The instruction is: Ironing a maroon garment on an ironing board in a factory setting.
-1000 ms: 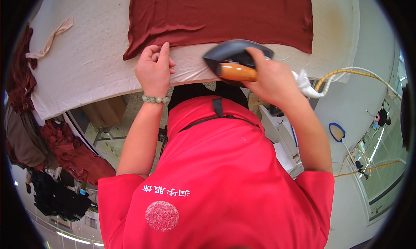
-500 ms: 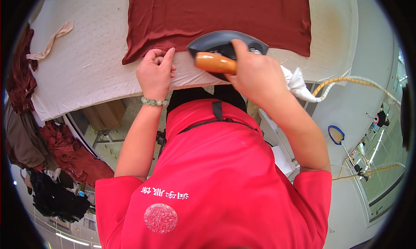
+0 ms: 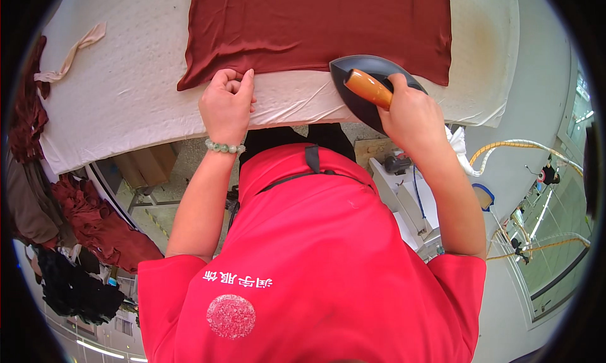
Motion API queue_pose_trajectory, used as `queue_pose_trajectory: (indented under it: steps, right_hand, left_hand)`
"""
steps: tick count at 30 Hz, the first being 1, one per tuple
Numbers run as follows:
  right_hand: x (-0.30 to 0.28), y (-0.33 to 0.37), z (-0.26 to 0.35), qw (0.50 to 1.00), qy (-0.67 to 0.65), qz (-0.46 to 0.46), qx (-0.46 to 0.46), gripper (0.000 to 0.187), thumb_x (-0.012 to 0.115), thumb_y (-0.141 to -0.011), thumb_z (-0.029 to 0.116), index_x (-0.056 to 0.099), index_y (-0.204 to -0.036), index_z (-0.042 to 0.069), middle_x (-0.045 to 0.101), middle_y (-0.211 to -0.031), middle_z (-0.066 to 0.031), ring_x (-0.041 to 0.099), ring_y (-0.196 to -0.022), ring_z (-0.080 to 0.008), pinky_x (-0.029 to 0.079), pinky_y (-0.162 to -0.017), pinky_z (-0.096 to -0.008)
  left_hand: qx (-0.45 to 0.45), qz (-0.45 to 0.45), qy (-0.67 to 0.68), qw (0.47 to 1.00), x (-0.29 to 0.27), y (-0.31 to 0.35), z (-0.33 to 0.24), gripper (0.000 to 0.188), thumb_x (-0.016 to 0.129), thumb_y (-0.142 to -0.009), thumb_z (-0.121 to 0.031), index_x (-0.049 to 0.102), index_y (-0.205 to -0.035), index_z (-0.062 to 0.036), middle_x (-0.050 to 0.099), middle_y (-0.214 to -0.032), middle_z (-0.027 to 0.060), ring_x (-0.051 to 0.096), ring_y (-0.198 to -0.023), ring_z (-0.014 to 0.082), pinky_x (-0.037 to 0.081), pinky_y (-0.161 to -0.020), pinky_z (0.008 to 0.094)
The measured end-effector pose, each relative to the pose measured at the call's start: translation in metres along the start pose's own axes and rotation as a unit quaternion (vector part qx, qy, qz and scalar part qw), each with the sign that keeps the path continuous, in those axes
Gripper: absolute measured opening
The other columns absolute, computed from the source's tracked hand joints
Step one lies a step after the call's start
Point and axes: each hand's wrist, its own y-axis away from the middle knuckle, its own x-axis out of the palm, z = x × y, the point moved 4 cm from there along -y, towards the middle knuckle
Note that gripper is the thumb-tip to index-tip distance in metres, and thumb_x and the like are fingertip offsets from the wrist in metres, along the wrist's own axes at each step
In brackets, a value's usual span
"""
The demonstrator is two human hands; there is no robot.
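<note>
A dark red satiny cloth [image 3: 322, 28] lies spread on the white padded ironing table [image 3: 132, 66], with small creases along its near edge. At that edge, left of the middle, my left hand [image 3: 227, 104] pinches the hem between thumb and curled fingers. My right hand [image 3: 413, 113] grips the orange wooden handle of a dark grey iron [image 3: 358, 71]. The iron's tip points to the left, and its far side overlaps the near edge of the cloth toward the right. Part of the iron is hidden behind my right hand.
A pale fabric strip [image 3: 79, 50] lies on the table at the left. Dark red garments [image 3: 104, 221] and black ones [image 3: 79, 287] hang at the left. A yellow-and-white hose [image 3: 524, 145] runs off to the right. White equipment [image 3: 401, 196] stands below the table.
The iron has moved right along the cloth's near edge in my right hand, and its tip has turned somewhat. My left hand stays in place at the hem.
</note>
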Motion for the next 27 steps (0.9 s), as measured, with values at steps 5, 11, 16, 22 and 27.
queue_pose_trajectory:
  steps: [5,11,16,22,27]
  right_hand:
    - [0.005,0.015,-0.031,0.998,-0.030,-0.008,0.048,0.047,0.074,-0.090,0.026,0.059,-0.128,0.002,0.073,-0.092,-0.0245,0.071,-0.089,-0.0440,0.057,-0.078,-0.0497]
    - [0.007,0.013,-0.047,0.980,-0.164,-0.080,0.078,0.061,0.078,-0.090,0.036,0.055,-0.137,0.004,0.073,-0.101,-0.0248,0.071,-0.095,-0.0440,0.056,-0.080,-0.0477]
    - [0.009,-0.003,-0.021,0.981,-0.160,-0.107,0.015,0.057,0.078,-0.089,0.033,0.057,-0.134,0.006,0.074,-0.097,-0.0238,0.071,-0.092,-0.0436,0.057,-0.079,-0.0483]
    - [0.018,-0.014,0.011,0.992,-0.113,-0.004,-0.064,0.052,0.078,-0.086,0.028,0.059,-0.129,0.008,0.073,-0.090,-0.0218,0.071,-0.085,-0.0436,0.057,-0.076,-0.0502]
    - [0.017,-0.009,0.007,0.992,-0.084,0.051,-0.078,0.051,0.077,-0.086,0.028,0.059,-0.130,0.008,0.073,-0.089,-0.0224,0.071,-0.084,-0.0450,0.057,-0.075,-0.0516]
  left_hand:
    - [-0.007,0.003,0.032,0.999,-0.003,0.000,-0.002,0.027,0.076,-0.096,-0.023,0.065,-0.095,0.0020,0.066,-0.061,0.0024,0.059,-0.049,0.0055,0.044,-0.046,0.0239]
    - [-0.028,0.047,0.068,0.996,0.014,0.007,-0.014,0.031,0.077,-0.095,-0.025,0.064,-0.093,0.0034,0.068,-0.062,0.0048,0.061,-0.049,0.0071,0.045,-0.046,0.0248]
    - [-0.055,0.106,0.065,0.991,0.040,0.006,-0.021,0.031,0.077,-0.095,-0.023,0.061,-0.084,0.0013,0.068,-0.062,0.0057,0.061,-0.049,0.0085,0.045,-0.045,0.0245]
    - [-0.033,0.081,0.036,0.995,0.041,0.005,-0.017,0.031,0.076,-0.097,-0.020,0.058,-0.079,-0.0017,0.067,-0.062,0.0054,0.060,-0.048,0.0087,0.045,-0.045,0.0233]
    - [-0.016,0.063,0.009,0.998,0.042,0.006,-0.016,0.037,0.075,-0.097,-0.023,0.055,-0.075,-0.0007,0.067,-0.059,0.0068,0.061,-0.047,0.0092,0.045,-0.046,0.0260]
